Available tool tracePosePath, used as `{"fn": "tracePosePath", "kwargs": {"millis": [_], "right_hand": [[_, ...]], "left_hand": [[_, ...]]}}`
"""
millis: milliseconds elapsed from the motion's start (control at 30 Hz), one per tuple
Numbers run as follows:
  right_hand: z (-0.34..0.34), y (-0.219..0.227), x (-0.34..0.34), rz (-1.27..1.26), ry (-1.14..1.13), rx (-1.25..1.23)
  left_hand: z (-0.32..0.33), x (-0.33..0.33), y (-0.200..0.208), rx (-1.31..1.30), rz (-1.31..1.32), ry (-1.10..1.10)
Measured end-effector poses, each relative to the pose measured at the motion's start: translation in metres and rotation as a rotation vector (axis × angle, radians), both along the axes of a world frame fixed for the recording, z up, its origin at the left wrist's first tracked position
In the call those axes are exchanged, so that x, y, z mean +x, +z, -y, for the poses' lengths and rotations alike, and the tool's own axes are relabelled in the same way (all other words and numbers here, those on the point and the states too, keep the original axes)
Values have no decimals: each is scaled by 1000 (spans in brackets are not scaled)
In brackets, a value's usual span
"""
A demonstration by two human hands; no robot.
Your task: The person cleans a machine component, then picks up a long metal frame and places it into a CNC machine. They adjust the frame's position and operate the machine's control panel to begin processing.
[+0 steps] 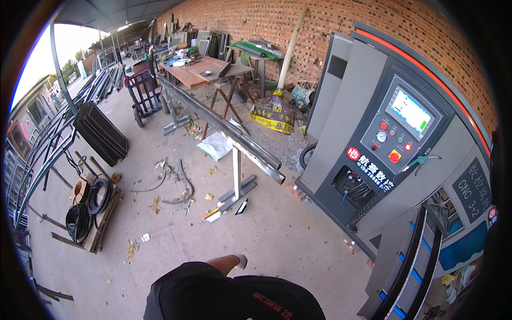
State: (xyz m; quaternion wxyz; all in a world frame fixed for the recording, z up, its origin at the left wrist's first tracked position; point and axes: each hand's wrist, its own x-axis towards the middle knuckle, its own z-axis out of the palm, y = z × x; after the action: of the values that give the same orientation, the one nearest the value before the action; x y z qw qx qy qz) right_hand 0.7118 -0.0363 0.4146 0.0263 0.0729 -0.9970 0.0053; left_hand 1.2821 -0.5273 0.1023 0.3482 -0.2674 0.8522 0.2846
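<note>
Neither of my hands shows in the head view. My dark shirt [234, 296] fills the lower middle, and past it juts a bit of bare limb, seemingly my leg, with a greyish end like a shoe [241, 261]. Ahead of me, long metal profiles [229, 128] lie across a white stand [237, 168], their cut ends pointing my way. To the right stands a tall grey machine [341, 117] with a lit screen [409, 113], buttons and a gauge. A teal air blow gun [421, 160] hangs on its front, with a coiled hose [368, 209] below.
A roller conveyor with blue parts [410, 282] runs at the lower right. At left, a pallet [101, 229] bears black coils [79, 223], near stacked dark panels [100, 133]. A hand truck [143, 93] and a cluttered worktable [194, 72] stand farther back. Scraps and a bent strip [186, 184] litter the floor.
</note>
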Motion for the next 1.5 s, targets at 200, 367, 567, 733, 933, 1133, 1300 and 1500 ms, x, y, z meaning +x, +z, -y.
{"fn": "tracePosePath", "kwargs": {"millis": [200,367,567,733,933,1133,1300,1500], "right_hand": [[-1,-1,3,-6,1,-1],[-2,-3,-4,-12,12,10],[-20,-27,-5,-505,470,-200],[-22,-32,-9,-539,461,-196],[-8,-13,-4,-253,244,-116],[-4,-3,2,24,9,-32],[-1,-5,4,-19,-33,-99],[-2,-3,0,7,-58,-11]], "left_hand": [[1,4,-6,19,-28,64],[0,1,4,36,-74,55],[-4,0,1,7,-74,49],[-5,2,-3,-27,-104,-21],[-3,5,7,29,-77,56],[-6,6,-6,30,-56,60],[-6,0,-13,86,-28,42],[-10,0,7,84,36,15]]}}
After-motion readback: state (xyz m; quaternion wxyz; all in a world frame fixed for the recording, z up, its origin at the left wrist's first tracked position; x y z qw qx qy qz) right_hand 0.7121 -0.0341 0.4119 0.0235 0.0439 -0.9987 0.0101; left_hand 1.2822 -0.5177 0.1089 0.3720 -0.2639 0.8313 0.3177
